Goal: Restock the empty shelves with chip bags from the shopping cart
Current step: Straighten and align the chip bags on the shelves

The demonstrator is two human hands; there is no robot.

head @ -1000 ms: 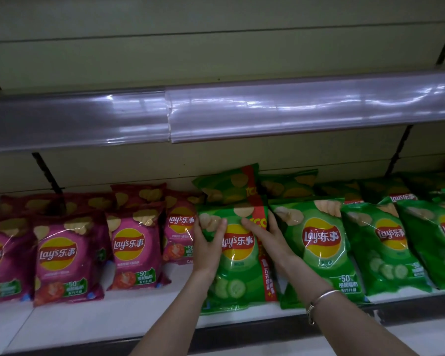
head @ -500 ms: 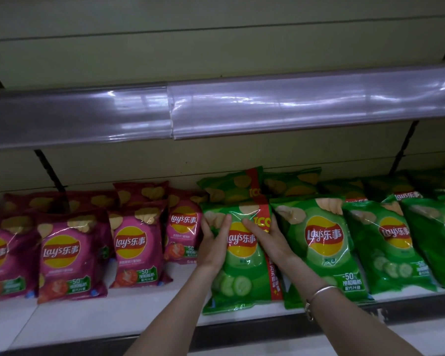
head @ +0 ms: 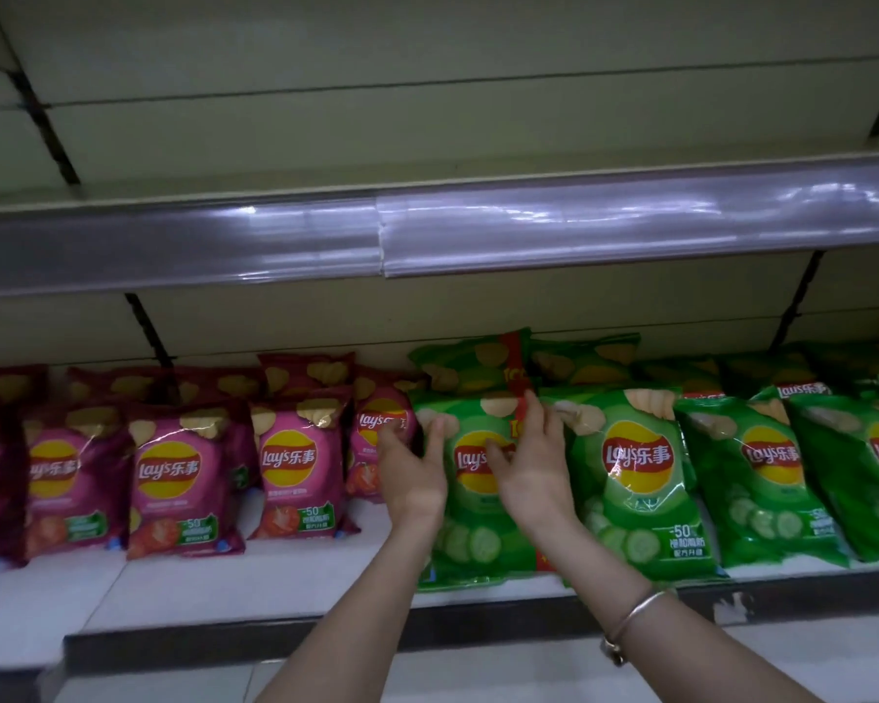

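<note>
Store gondola, pale back panel; white lower shelf (head: 285, 586) under a clear price strip (head: 579, 230). Pink chip bags (head: 168, 479) stand at left, green chip bags (head: 762, 474) at right. 1 green bag (head: 478, 550) stands upright between them at the shelf front. Left hand (head: 414, 482): fingers straight, close together, flat on the bag's left edge. Right hand (head: 534, 466): fingers loosely spread on its upper right, thumb over the logo. Both forearms reach up; bracelet (head: 635, 608) on right wrist.
</note>
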